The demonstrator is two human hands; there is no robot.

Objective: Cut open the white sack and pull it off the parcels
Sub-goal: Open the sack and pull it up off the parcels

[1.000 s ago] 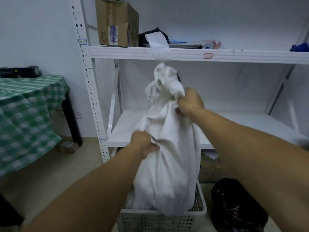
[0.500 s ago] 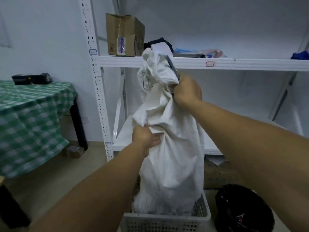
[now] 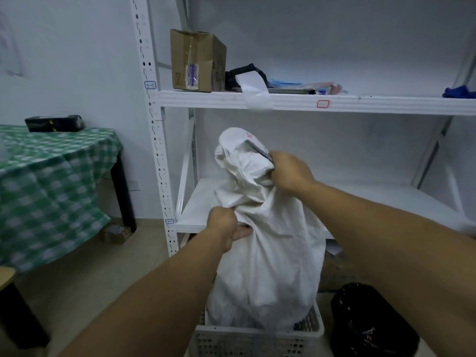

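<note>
Gripping the white sack (image 3: 270, 253) with both: left hand (image 3: 224, 228) pinching a fold on its left side, right hand (image 3: 291, 171) curled round the bunched top, with a thin grey tool (image 3: 257, 150); sits in the white basket (image 3: 244, 343), near, before the shelf (image 3: 195, 202); seems soft, floppy, heavy below; best to grab bunched cloth up top.

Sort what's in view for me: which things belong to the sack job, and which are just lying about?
In the job:
white sack, gripped by the left hand and the right hand
thin grey tool in the right hand
white basket under the sack

Lying about:
cardboard box on the upper shelf
black bag beside the basket
black packet on the checked table
</note>
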